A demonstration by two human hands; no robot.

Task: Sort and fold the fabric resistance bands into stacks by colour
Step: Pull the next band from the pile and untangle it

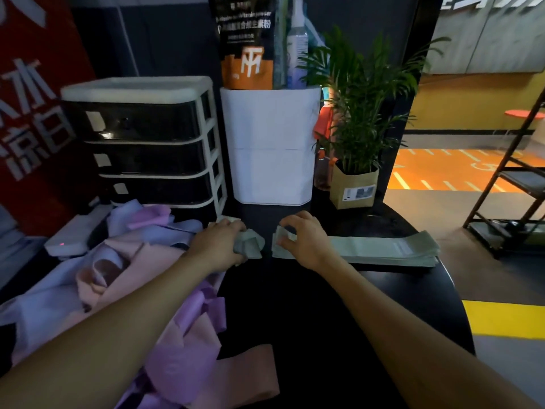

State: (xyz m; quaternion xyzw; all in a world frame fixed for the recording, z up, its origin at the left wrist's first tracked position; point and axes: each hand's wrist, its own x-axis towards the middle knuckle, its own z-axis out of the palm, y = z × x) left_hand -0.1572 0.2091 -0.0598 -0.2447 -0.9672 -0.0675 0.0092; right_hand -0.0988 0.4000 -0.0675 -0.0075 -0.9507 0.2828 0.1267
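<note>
A flat stack of grey-green bands [383, 249] lies along the right side of the black table [309, 305]. My right hand [303, 240] pinches the left end of this stack between thumb and fingers. My left hand [219, 243] grips a crumpled grey-green band [250, 245] just left of the stack. A loose heap of lilac, purple and pink bands [103, 276] covers the table's left side, partly under my left forearm. One pink band [247, 376] lies at the near edge of the heap.
Behind the hands stand a black-and-white drawer unit [147, 140], a white bin [271, 146] and a potted plant [354, 184]. A small white device [70, 240] with a red light sits far left. The table's right edge curves off toward the floor.
</note>
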